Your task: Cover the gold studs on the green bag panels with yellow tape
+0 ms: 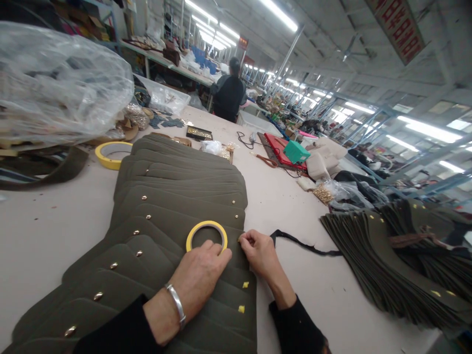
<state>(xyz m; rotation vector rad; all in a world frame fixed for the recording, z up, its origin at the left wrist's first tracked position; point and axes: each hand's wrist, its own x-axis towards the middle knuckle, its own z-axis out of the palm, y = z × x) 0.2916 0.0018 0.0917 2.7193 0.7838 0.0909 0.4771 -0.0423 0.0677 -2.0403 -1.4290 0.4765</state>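
Dark olive fabric panels (177,196) lie fanned in an overlapping stack before me, with gold metal studs (113,265) along the left side and smaller ones near the right edge. My left hand (201,270), a silver bangle on its wrist, is closed on a roll of yellow tape (206,224) over the stack. At the panels' right edge, the fingers of my right hand (260,253) pinch a small bit of yellow tape (240,239). Two yellow tape pieces (241,309) stick to panels nearer me, along the right edge.
Another yellow tape roll (108,162) lies beyond the stack at left, near a big clear plastic bag (62,83). More olive panels (376,255) and a black strap (306,247) lie at right. A green box (296,152) rests farther back. A person (230,93) sits beyond the table.
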